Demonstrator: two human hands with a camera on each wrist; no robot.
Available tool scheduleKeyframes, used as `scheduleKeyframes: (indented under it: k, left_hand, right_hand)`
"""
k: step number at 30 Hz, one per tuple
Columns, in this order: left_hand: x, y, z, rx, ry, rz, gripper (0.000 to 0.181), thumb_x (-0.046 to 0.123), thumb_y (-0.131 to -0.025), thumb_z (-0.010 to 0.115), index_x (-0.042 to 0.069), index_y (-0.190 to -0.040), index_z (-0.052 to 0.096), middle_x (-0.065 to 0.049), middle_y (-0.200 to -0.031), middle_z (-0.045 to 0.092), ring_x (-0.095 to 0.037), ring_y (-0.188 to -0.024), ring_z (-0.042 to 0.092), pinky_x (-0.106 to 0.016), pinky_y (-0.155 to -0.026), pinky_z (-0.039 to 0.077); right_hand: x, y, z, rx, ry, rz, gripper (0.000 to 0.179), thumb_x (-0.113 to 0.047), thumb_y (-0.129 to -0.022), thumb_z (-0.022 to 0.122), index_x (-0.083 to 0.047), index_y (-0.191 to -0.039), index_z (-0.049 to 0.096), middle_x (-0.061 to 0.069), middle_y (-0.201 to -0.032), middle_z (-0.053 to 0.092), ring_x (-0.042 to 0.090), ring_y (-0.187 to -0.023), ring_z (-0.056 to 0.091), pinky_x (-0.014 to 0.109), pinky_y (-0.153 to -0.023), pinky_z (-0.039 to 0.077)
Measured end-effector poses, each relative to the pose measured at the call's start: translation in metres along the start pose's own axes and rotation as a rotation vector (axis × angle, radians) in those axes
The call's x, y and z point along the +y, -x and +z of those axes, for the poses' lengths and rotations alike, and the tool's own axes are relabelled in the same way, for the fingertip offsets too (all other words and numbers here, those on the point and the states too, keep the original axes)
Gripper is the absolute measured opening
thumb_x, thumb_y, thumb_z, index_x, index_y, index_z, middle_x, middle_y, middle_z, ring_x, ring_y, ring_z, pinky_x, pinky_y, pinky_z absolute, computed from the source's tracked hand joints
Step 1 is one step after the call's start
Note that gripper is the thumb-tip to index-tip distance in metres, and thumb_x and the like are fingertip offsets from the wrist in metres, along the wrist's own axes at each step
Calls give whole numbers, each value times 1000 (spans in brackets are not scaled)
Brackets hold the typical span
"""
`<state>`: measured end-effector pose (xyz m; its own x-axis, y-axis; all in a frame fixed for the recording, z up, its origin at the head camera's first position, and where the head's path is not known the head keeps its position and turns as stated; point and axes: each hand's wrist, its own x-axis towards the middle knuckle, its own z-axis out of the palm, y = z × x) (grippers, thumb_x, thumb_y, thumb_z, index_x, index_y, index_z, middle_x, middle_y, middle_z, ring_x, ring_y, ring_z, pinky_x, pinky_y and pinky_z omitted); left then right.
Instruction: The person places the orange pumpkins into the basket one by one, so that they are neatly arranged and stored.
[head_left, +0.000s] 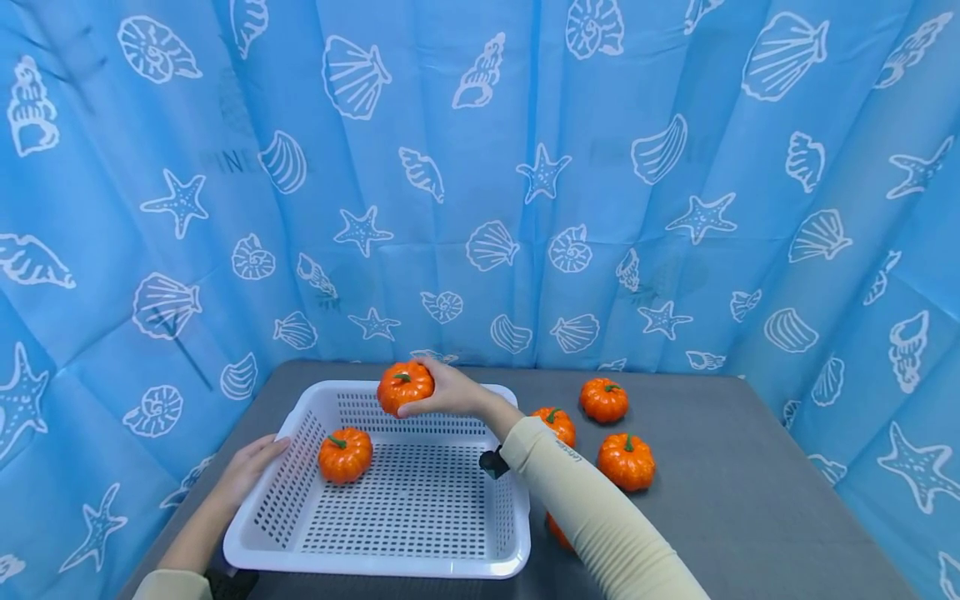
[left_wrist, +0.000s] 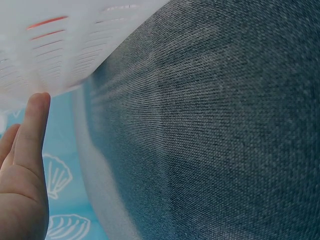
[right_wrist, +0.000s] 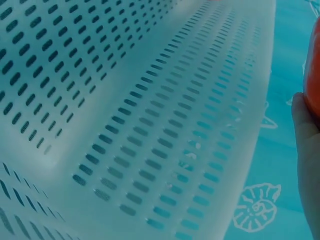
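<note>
My right hand (head_left: 453, 392) grips a small orange pumpkin (head_left: 406, 388) with a green stem over the far side of a white perforated plastic basket (head_left: 375, 567). In the right wrist view, fingers (right_wrist: 305, 120) hold that pumpkin (right_wrist: 314, 75) at the right edge, level with the basket wall (right_wrist: 165, 130). Another pumpkin (head_left: 346, 456) lies inside the basket at its left. My left hand (head_left: 255, 467) is at the basket's left rim; in the left wrist view its fingers (left_wrist: 32, 125) are straight, with the tips right at the outer wall (left_wrist: 60, 55).
Right of the basket, several more pumpkins sit on the grey cloth-covered table (head_left: 750, 500): one at the back (head_left: 603, 400), one nearer (head_left: 626, 462), others partly hidden by the right sleeve (head_left: 592, 508). A blue shell-patterned curtain (head_left: 480, 183) hangs behind and at both sides.
</note>
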<state>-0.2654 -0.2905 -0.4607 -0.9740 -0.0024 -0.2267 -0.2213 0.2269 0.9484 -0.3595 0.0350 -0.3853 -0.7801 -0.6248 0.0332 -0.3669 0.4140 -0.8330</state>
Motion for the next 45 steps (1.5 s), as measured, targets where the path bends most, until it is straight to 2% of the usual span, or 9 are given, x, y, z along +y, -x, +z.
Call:
scheduleKeyframes:
  k: [5,14,24,35,45]
  left_hand:
    - [0,-1,0,6,3,2,63,52,-95,46,14,-143,32,-22,-122,59,-33,-89,70,-51,-69,58]
    - [1,1,1,6,-3,15,63,52,-95,46,13,-143,33,-23,-121,59,-33,-89,70,-51,-68,58]
    - [3,3,2,12,-11,13,61,52,-95,45,13,-142,34,-22,-120,60,-33,-88,70,-51,-68,58]
    - [0,2,2,5,-1,12,61,52,-95,45,14,-142,34,-21,-119,61,-33,-88,70,-51,-68,58]
    - [2,3,1,4,-5,10,62,52,-95,45,14,-143,33,-22,-121,60,-35,-89,69,-51,-68,58]
  right_hand:
    - [1,0,9,-29,30,14,79,-38,-77,77,-15,-140,36,0,-121,55,12,-100,56,26,-85,51]
    - [7,-3,23,-107,-14,0,72,-32,-76,79,-14,-134,40,-3,-113,57,9,-95,57,22,-82,51]
    - [12,-8,36,-170,15,0,66,-31,-74,81,-17,-127,45,-8,-109,58,6,-93,59,20,-82,51]
    - [16,-7,41,-176,50,59,64,-29,-73,82,-17,-125,46,-8,-109,58,6,-92,58,21,-82,51]
    - [22,-10,45,-195,105,129,70,-34,-70,83,-19,-129,46,-10,-113,58,5,-96,56,26,-91,49]
